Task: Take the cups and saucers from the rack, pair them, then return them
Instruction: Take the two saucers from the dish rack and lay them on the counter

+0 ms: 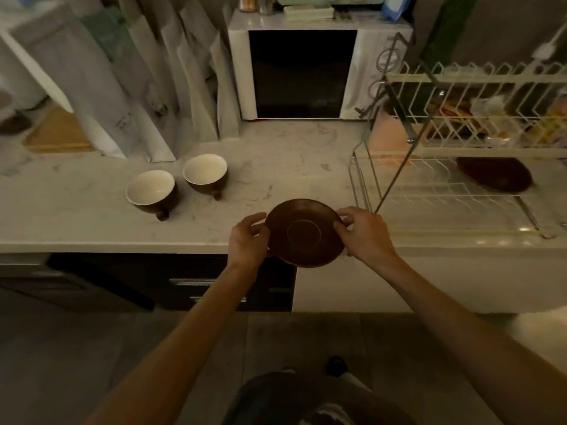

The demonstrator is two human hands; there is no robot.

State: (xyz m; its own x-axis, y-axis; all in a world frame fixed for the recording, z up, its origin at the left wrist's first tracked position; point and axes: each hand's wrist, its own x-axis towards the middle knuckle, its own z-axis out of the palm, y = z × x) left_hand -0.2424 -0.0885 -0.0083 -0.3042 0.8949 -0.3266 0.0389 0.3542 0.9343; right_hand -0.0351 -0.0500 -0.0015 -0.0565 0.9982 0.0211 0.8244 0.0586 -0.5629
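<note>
- The worktop (291, 154) is pale marble and runs across the whole view, with dark drawers below its front edge.
- A white microwave (302, 73) with a dark door stands at the back of the worktop.
- The rack (466, 191) stands on the right part of the worktop; it is made of wire and has two levels.
- A second brown saucer (495, 174) lies on the lower level of the rack, a little blurred, so I cannot tell if it lies flat.
- A brown saucer (305, 233) is held over the front edge of the worktop, face up, between the two hands.
- The left hand (247, 240) grips the left rim of this saucer with curled fingers.
- The right hand (363, 234) grips the right rim, thumb on top.
- Two cups stand upright on the worktop, left of the saucer and apart from it: the near cup (151, 191) and the far cup (205, 174), just beside each other, brown outside and white inside.
</note>
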